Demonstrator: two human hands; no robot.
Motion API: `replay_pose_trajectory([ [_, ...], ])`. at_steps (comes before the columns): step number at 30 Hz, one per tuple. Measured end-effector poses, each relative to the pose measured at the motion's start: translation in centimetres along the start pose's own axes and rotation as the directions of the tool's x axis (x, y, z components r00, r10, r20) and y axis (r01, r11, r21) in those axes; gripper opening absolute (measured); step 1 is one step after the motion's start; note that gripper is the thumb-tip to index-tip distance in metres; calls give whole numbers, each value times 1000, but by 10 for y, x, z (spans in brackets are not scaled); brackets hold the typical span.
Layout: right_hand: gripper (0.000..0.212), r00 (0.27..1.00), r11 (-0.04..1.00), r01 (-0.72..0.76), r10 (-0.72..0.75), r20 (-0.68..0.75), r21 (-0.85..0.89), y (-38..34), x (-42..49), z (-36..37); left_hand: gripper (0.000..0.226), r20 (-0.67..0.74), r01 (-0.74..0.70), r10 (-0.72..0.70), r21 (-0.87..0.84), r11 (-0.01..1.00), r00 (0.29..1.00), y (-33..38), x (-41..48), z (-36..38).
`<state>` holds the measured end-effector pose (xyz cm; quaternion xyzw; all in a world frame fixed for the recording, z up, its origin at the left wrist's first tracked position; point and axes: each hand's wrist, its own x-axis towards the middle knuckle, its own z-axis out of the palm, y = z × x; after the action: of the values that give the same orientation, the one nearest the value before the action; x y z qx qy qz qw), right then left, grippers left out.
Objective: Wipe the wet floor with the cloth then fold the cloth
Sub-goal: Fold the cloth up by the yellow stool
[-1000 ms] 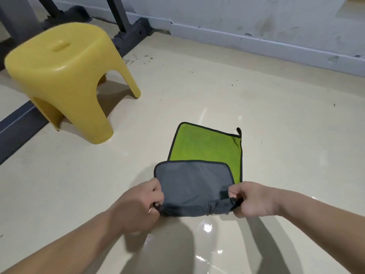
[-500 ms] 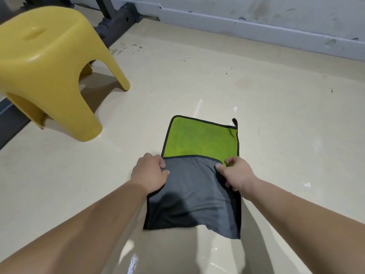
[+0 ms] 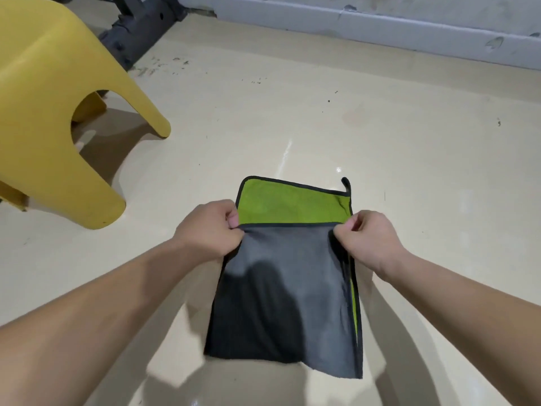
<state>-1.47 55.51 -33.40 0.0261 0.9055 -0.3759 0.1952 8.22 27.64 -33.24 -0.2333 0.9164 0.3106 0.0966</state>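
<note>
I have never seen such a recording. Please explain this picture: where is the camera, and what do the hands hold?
No machine here: a person works with two bare hands. The one camera sits on the person's head, looking forward and down, so both forearms enter from below. The left hand and the right hand each pinch a corner of the cloth, grey outside and green inside, folded partly over itself on the shiny beige floor. A yellow stool stands at the left; a grey wall runs along the back.

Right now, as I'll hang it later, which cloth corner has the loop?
The cloth's far right corner: a black loop sticks up there; the far left has none.
</note>
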Motion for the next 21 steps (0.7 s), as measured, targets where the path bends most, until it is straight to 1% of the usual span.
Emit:
replay_pose_trajectory([
  [1,19,999,999,-5,6,-49,32,-5,6,-5,17,-28,-18,17,-3,1000,999,9,11,-6],
  [2,18,997,997,-23,28,-67,73,-10,11,-9,17,-50,-24,23,-37,999,999,17,22,-10],
  [4,10,995,981,-75,85,-44,180,-19,22,-12,17,-72,-30,22,-121,992,997,28,45,-10],
  [5,8,995,969,-92,101,-28,230,-22,27,-14,18,-90,-37,25,-137,990,996,31,55,-8],
  [7,12,994,949,-102,110,-11,298,-25,34,-16,18,-124,-48,29,-153,987,992,37,69,-2],
  [8,16,994,942,-102,109,-3,320,-25,36,-18,24,-123,-54,35,-159,986,992,39,73,0],
  [10,24,995,937,-100,95,31,335,-20,36,-19,55,-51,-53,48,-99,994,998,40,72,4],
  [11,27,998,957,-66,58,34,283,-17,31,-19,65,-26,-74,73,-50,996,997,39,63,5],
  [12,25,1000,988,15,-19,20,155,-15,25,-19,63,-19,-124,124,-24,992,992,35,50,7],
  [13,19,994,994,108,-108,13,6,-12,17,-19,49,-33,-207,207,-12,978,978,29,32,10],
  [14,13,984,977,179,-175,43,-113,-10,5,-19,29,-29,-310,310,11,951,950,23,11,13],
  [15,16,970,955,228,-206,129,-190,-7,-10,-18,18,30,-395,394,43,918,918,15,-14,16],
  [16,25,945,935,263,-199,260,-240,-4,-27,-15,25,139,-463,449,89,882,883,7,-37,21],
  [17,35,903,903,300,-165,395,-308,1,-44,-10,33,287,-515,460,160,842,840,-1,-59,26],
  [18,44,850,837,369,-127,511,-404,6,-63,-2,35,423,-572,441,258,779,792,-10,-75,33],
  [19,51,795,727,470,-103,598,-500,15,-78,6,31,506,-639,439,336,692,742,-21,-86,39],
  [20,50,758,599,561,-94,646,-571,24,-89,13,24,536,-692,468,363,624,703,-32,-92,42],
  [21,43,735,499,624,-114,668,-601,33,-96,18,16,519,-724,520,352,594,678,-42,-93,43],
])
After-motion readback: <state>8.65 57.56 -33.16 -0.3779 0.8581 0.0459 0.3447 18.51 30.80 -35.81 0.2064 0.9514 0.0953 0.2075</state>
